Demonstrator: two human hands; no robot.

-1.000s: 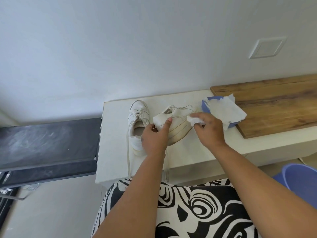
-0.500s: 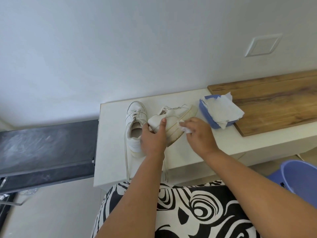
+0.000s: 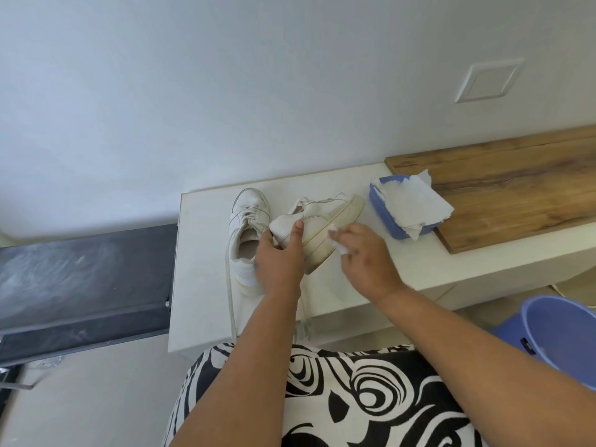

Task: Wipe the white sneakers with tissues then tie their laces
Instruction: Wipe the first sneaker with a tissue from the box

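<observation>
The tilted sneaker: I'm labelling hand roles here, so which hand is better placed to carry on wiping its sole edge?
The right hand. It already holds the crumpled tissue against the tilted sneaker, while the left hand grips that sneaker's heel to steady it.

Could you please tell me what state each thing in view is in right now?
Tilted sneaker: tipped on its side, laces untied, gripped at the heel.
Left hand: grips the tilted sneaker's heel.
Right hand: presses a crumpled tissue against the sole edge.
Second sneaker: upright on the white counter, laces loose.
Tissue box: open, a tissue sticking out.
Blue bucket: upright on the floor.
</observation>
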